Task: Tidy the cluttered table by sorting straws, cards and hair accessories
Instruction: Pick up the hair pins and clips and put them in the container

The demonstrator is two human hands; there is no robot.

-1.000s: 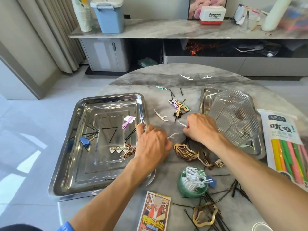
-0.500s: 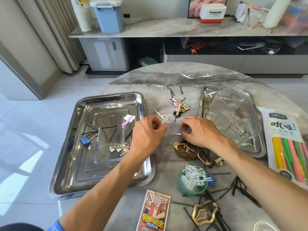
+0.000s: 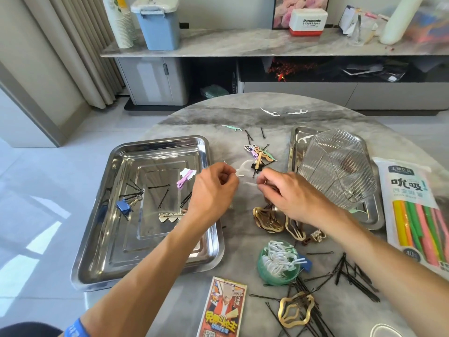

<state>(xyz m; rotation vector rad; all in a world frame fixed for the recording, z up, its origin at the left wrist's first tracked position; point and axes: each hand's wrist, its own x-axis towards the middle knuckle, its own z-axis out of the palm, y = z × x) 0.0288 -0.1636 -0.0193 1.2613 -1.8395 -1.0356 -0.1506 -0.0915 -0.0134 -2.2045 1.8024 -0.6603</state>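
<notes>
My left hand (image 3: 213,190) hovers over the right rim of the left steel tray (image 3: 158,142), thumb and forefinger pinching a blurred white floss pick (image 3: 243,166). My right hand (image 3: 289,193) is just to its right above the table and pinches another white floss pick (image 3: 250,184). The left tray holds bobby pins, a blue binder clip (image 3: 124,206), a pink hair clip (image 3: 184,181) and a gold heart barrette (image 3: 170,217). Gold hair clips (image 3: 267,221) lie under my right wrist. A pack of coloured straws (image 3: 418,210) lies at the right and a card pack (image 3: 223,310) at the front.
A clear ribbed glass bowl (image 3: 340,171) stands in the right steel tray (image 3: 295,142). A green tub of white floss picks (image 3: 279,263), a pile of black bobby pins (image 3: 352,276) and a gold clip (image 3: 295,312) crowd the near right. More clips (image 3: 260,154) and floss picks (image 3: 269,112) lie farther back.
Both hands have lifted off the table and moved a little away from me, each now pinching a white floss pick. My left hand went from flat on the table to curled.
</notes>
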